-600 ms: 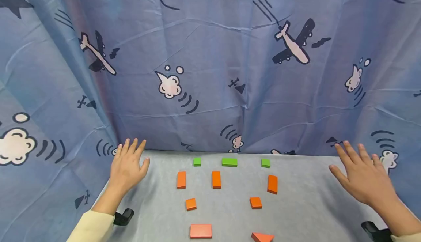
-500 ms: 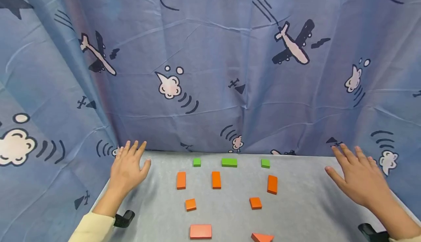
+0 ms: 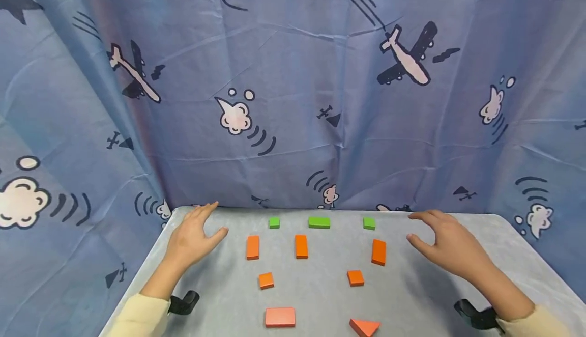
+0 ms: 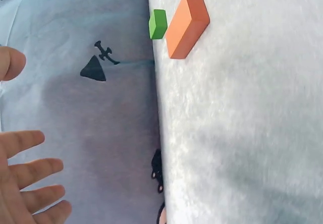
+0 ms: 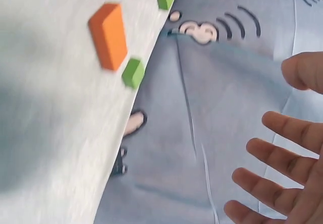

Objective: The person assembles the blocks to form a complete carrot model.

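My left hand hovers above the table's left side, fingers extended and thumb apart, holding nothing. Nearest to it is an upright-lying orange rectangular block, with a small green block behind. Over the right side my right hand hangs with fingers loosely bent and nothing in them. To its left lie another orange rectangular block and a small green block. The left wrist view shows spread fingers away from an orange block; the right wrist view likewise shows bare fingers.
Between the hands lie a long green block, an orange rectangular block, small orange squares, a pinkish rectangular block and an orange triangular block. A blue patterned curtain borders the grey-covered table behind and beside.
My right hand has moved left, in towards the blocks, and its fingers have bent more. My left hand has shifted slightly right and turned. The blocks stay in place.
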The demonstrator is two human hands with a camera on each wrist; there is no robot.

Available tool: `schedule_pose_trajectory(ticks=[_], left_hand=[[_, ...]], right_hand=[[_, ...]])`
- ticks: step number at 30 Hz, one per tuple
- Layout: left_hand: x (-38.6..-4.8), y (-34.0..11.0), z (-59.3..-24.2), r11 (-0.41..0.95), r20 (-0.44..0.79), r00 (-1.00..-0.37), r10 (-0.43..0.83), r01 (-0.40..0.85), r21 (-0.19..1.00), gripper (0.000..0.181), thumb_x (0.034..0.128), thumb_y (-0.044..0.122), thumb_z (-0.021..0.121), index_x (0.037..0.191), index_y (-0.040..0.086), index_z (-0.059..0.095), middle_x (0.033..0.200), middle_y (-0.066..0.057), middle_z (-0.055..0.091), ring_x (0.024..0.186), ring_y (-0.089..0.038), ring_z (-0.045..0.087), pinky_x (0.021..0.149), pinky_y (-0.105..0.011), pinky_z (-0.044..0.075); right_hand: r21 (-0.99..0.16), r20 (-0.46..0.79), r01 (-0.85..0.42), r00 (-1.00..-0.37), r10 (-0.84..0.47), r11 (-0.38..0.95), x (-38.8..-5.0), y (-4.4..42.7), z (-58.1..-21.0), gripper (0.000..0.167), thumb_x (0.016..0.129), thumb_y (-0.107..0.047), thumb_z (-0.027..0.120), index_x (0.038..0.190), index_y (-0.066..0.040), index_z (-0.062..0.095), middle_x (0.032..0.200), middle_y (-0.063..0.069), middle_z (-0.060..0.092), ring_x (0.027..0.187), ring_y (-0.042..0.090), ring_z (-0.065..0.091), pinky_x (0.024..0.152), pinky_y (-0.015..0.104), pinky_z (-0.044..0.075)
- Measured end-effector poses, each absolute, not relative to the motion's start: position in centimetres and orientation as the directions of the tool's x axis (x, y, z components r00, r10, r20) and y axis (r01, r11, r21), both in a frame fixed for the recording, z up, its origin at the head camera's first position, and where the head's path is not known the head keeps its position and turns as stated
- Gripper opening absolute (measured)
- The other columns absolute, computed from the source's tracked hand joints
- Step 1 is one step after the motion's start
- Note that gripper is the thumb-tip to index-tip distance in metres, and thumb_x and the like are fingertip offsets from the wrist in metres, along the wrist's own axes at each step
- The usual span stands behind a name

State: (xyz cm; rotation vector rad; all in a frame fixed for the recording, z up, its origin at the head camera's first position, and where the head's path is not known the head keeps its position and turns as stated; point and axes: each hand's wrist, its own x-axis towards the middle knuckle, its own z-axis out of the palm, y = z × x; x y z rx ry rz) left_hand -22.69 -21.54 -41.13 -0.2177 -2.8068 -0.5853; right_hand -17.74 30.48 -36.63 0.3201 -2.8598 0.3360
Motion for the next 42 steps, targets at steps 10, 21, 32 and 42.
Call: schedule_pose_trajectory(ticks=[10, 21, 32, 42], left_hand=[[-22.8, -20.8, -42.5, 0.850, 0.230, -0.969, 0.087, 0.193, 0.489, 0.065, 0.0856, 0.048, 0.064, 0.143, 0.022, 0.047, 0.143, -0.011, 0.050, 0.132, -0.035, 0.045, 0.100, -0.057, 0.041], [-24.1, -19.5, -44.6, 0.724, 0.163, -0.968, 0.192, 0.252, 0.643, 0.062, 0.0839, 0.034, 0.071, 0.139, 0.012, 0.051, 0.141, -0.013, 0.052, 0.130, -0.034, 0.048, 0.103, -0.049, 0.043], [-24.3, -18.6, -46.5, 0.567, 0.111, -0.960, 0.256, 0.242, 0.788, 0.066, 0.0802, 0.022, 0.077, 0.138, 0.003, 0.050, 0.142, -0.016, 0.049, 0.131, -0.039, 0.045, 0.103, -0.044, 0.044], [-24.6, -18.0, -47.2, 0.600, 0.012, -0.968, 0.252, 0.166, 0.782, 0.070, 0.0728, 0.021, 0.082, 0.135, 0.009, 0.054, 0.138, -0.014, 0.050, 0.121, -0.037, 0.054, 0.094, -0.042, 0.052]], right_hand=[[-0.366, 0.274, -0.336, -0.930, -0.245, 0.868, -19.4, 25.6, -37.9, 0.039, 0.082, -0.028, 0.075, 0.116, -0.012, 0.065, 0.117, 0.012, 0.063, 0.100, 0.034, 0.062, 0.076, 0.049, 0.053], [-0.598, 0.182, -0.377, -0.923, -0.339, 0.707, -22.2, 20.0, -39.9, 0.032, 0.087, -0.024, 0.070, 0.114, -0.007, 0.066, 0.114, 0.011, 0.065, 0.096, 0.026, 0.064, 0.080, 0.041, 0.055], [-0.722, 0.003, -0.269, -0.922, -0.387, 0.637, -24.8, 15.1, -43.0, 0.047, 0.080, -0.021, 0.074, 0.122, -0.004, 0.062, 0.118, 0.019, 0.063, 0.087, 0.019, 0.066, 0.071, 0.029, 0.055], [-0.738, -0.076, -0.238, -0.901, -0.427, 0.632, -26.1, 12.6, -45.2, 0.060, 0.074, -0.014, 0.079, 0.128, -0.002, 0.057, 0.126, 0.017, 0.057, 0.072, 0.011, 0.057, 0.061, 0.024, 0.047]])
